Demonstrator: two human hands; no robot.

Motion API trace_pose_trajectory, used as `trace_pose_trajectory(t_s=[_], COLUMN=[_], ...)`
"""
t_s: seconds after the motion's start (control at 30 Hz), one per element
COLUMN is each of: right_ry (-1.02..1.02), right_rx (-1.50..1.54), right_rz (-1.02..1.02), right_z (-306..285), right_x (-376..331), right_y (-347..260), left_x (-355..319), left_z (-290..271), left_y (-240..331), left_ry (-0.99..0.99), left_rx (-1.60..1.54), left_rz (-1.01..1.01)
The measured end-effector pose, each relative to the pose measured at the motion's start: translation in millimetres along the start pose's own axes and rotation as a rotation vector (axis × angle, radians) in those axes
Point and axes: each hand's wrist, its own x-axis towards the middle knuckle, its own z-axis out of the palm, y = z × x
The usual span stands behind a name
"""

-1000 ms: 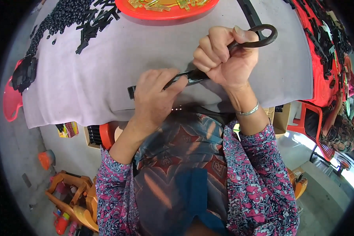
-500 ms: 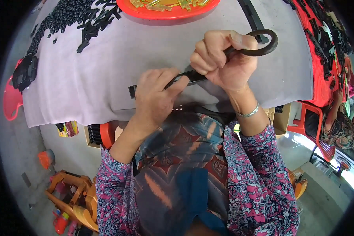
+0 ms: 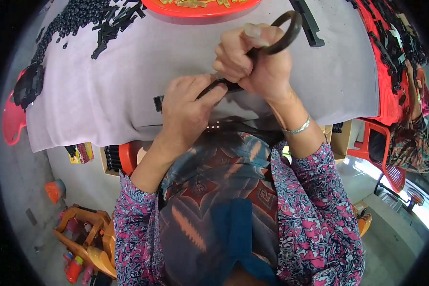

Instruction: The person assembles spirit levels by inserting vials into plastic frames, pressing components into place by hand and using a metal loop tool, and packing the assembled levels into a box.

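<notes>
My left hand point(image 3: 188, 107) is closed round a long black bar-shaped part point(image 3: 158, 103), whose squared end sticks out on the left. In my right hand point(image 3: 257, 62) a dark tool with a large ring handle point(image 3: 293, 32) is gripped, the thumb lying against the ring. The ring rises above the fist, to the upper right. Between the two hands, black pieces of the part and the tool run together; how they join is hidden by my fingers. Both hands are above the cloth near the table's front edge.
A red tray point(image 3: 202, 9) of yellowish translucent pieces stands at the far side of the cloth-covered table point(image 3: 105, 95). Small black pieces point(image 3: 78, 21) and black strips point(image 3: 112, 28) lie far left. A long black part point(image 3: 309, 26) lies right of the tray. Red cloth point(image 3: 391, 102) carries more black parts.
My right hand has moved left and slightly away from me, tilting the ring handle more upright. The left hand has kept its hold on the black part, with little shift.
</notes>
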Motion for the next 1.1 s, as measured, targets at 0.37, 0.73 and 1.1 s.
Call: trace_pose_trajectory(t_s=[0.37, 0.73, 1.1], right_ry=[0.029, -0.023, -0.043], right_rx=[0.030, 0.228, 0.233], right_rz=[0.011, 0.009, -0.029], right_z=[-0.7, -16.4, -20.3], right_x=[-4.6, -9.4, -11.0], right_y=[-0.6, -7.7, 5.7], left_x=[1.7, 0.5, 1.5], left_z=[-0.6, -1.3, 2.7], left_y=[1.0, 0.5, -1.5], left_ry=[0.012, -0.020, 0.008], left_rx=[-0.031, -0.025, -0.007], left_rz=[0.013, -0.013, 0.016])
